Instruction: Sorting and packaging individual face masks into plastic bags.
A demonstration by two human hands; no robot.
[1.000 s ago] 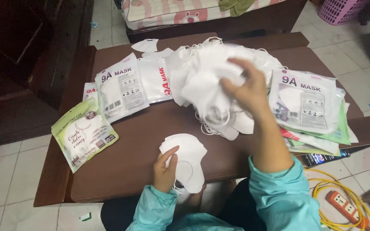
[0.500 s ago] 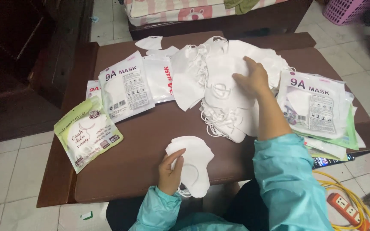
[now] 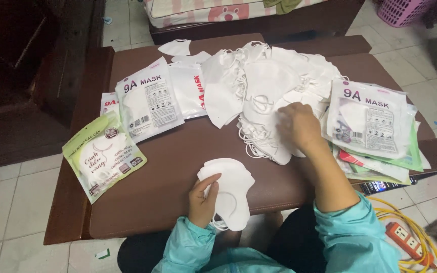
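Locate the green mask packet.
Head view: the green mask packet lies at the table's left edge, left of the left hand, just below the white packets.

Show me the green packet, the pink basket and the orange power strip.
green packet point(image 3: 103, 155), head view, middle of its front
pink basket point(image 3: 402, 10), head view, its side wall
orange power strip point(image 3: 405, 241), head view, its top face

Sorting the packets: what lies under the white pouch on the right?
Under the white pouch, green and white packet edges stick out in a stack; their faces and number are covered.
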